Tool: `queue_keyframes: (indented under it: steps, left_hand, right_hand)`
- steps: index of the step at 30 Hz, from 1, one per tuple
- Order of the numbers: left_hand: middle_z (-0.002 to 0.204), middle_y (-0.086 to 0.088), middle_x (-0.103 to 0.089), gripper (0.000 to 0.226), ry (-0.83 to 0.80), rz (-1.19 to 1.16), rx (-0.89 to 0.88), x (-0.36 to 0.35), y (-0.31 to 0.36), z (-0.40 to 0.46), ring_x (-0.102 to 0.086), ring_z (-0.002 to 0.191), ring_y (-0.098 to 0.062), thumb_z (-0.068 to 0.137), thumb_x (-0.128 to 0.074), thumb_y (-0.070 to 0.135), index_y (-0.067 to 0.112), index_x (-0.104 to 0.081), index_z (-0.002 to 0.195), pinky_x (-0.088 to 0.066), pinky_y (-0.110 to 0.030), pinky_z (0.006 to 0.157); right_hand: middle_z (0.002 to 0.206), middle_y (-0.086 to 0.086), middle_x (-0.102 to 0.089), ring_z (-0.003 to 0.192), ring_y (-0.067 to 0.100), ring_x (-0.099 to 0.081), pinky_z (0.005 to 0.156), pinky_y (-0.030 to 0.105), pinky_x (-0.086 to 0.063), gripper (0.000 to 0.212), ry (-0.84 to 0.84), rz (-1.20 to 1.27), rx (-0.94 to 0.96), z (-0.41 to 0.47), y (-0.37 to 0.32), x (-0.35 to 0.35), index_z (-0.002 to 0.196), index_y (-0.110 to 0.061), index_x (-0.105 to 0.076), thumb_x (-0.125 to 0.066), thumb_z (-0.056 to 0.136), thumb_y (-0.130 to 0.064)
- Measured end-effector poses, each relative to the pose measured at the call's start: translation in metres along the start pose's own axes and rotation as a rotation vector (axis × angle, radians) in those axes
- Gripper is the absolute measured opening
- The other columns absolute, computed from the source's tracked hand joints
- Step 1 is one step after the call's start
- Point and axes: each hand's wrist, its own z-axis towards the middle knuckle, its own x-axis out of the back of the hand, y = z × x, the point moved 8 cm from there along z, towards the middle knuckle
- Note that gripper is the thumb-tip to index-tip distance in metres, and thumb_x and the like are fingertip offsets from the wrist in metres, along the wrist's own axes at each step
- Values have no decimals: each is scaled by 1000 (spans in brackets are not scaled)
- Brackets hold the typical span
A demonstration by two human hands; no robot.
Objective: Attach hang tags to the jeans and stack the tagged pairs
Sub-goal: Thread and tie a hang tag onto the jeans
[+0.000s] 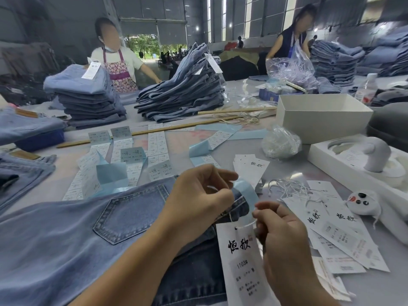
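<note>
The left hand (199, 195) has its fingers curled at the waistband of the jeans (66, 235), pinching what looks like a belt loop, though a pale blue strip (246, 192) caught there hides the exact grip. The right hand (280, 233) is closed on the white string (244, 225) of a hang tag (239, 261), just beside the left, the string running from the tag's hole up toward the waistband. The tag lies flat over the dark lower part of the jeans, touching the right hand's fingers.

As a judgement, this pair is mid-tagging: the string seems threaded but not yet fastened, and the pair is not yet stacked. The jeans lie spread across the bench (176, 142), back pocket up, under both forearms.

Further out, loose tags (340, 230) with strings lie to the right, and sticker sheets (123, 155) beyond the jeans. At the far side two stacks (88, 93) of folded jeans carry tags on top, so some pairs are done; untagged pairs (19, 171) wait at the left edge
</note>
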Motion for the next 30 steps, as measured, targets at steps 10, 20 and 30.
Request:
queue_keyframes:
  steps: [10, 20, 30]
  left_hand:
    - [73, -11, -71, 18, -45, -548, 24, -11, 8, 13, -65, 60, -19, 73, -64, 2, 17, -67, 64, -61, -38, 72]
    - [74, -1, -73, 1, 12, -247, -124, -4, 11, 2, -65, 65, -11, 81, -75, 24, 25, -76, 80, -55, -24, 67]
    - [91, 6, -74, 16, -30, -78, -211, -9, 8, 0, -69, 89, -10, 88, -65, 16, 25, -76, 96, -53, -21, 78]
  right_hand:
    - [89, -8, -71, 87, 10, -67, 77, 19, -51, 12, -84, -258, 626, -29, -62, -22, 91, -33, -66, -57, 87, -27]
    - [83, 5, -69, 80, 15, -68, 74, 18, -53, 16, -332, 23, 614, -24, -74, -39, 89, -24, -61, -67, 81, -12]
    - [81, 1, -70, 82, 14, -69, 79, 18, -53, 21, -365, 80, 571, -11, -69, -35, 92, -23, -58, -68, 77, -13]
